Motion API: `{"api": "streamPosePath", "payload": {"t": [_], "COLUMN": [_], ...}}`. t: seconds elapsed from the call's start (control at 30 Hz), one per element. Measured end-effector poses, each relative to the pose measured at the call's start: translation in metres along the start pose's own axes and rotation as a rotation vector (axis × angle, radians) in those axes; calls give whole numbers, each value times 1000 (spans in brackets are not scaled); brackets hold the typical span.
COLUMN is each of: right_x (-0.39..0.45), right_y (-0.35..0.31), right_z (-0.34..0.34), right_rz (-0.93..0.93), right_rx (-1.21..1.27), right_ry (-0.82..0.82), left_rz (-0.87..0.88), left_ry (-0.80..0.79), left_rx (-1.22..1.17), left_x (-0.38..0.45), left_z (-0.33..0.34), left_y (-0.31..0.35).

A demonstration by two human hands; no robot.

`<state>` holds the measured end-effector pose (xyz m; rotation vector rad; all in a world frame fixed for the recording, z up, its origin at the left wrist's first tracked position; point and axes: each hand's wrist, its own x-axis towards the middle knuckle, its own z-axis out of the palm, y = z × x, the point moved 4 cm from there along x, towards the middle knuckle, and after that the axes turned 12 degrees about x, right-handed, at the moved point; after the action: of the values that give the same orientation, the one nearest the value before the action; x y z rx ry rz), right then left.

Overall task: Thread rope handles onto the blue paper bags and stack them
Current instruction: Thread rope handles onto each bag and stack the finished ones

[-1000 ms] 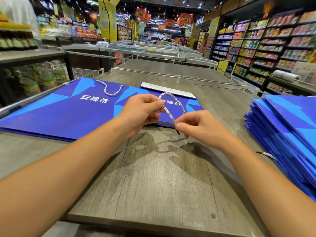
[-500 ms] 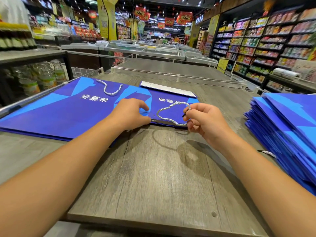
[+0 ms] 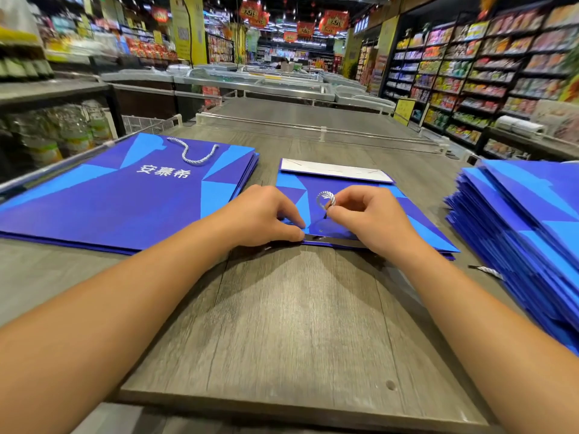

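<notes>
Rope (image 3: 326, 198) now coiled small, pinched by right hand (image 3: 372, 220) above bag (image 3: 369, 228) hole; left hand (image 3: 266, 217) pinching the rim: threading imminent.

Bag (image 3: 360, 227) lies between left stack (image 3: 125, 195) and right stack (image 3: 526, 220).
</notes>
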<state>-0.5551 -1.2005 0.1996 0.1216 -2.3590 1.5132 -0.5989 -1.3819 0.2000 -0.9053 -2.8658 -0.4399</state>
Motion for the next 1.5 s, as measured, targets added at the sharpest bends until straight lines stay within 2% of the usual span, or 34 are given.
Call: {"api": "streamPosePath", "payload": {"t": [0.13, 0.33, 0.77, 0.9, 1.07, 1.17, 1.27, 1.4, 1.5], "right_x": [2, 4, 2, 3, 2, 0, -1, -4, -4], "right_y": [4, 9, 7, 6, 1, -6, -16, -13, -7], "right_z": [0, 3, 8, 4, -2, -7, -11, -5, -3], "right_rz": [-15, 17, 31, 62, 67, 17, -111, -99, -83], "right_rx": [-99, -226, -247, -211, -303, -339, -294, -412, -452], "right_ry": [-64, -64, -80, -74, -84, -40, 7, -182, -232], "left_rz": [4, 0, 25, 32, 27, 10, 5, 5, 1], "left_ry": [7, 11, 39, 96, 163, 187, 200, 200, 200], "left_rx": [-17, -16, -13, -54, -81, -113, -120, -106, -110], "left_x": [-3, -4, 0, 0, 1, 3, 3, 4, 4], "left_z": [-2, -3, 0, -2, -3, -4, -4, -3, -3], "left_y": [2, 3, 2, 4, 5, 2, 1, 1, 1]}}
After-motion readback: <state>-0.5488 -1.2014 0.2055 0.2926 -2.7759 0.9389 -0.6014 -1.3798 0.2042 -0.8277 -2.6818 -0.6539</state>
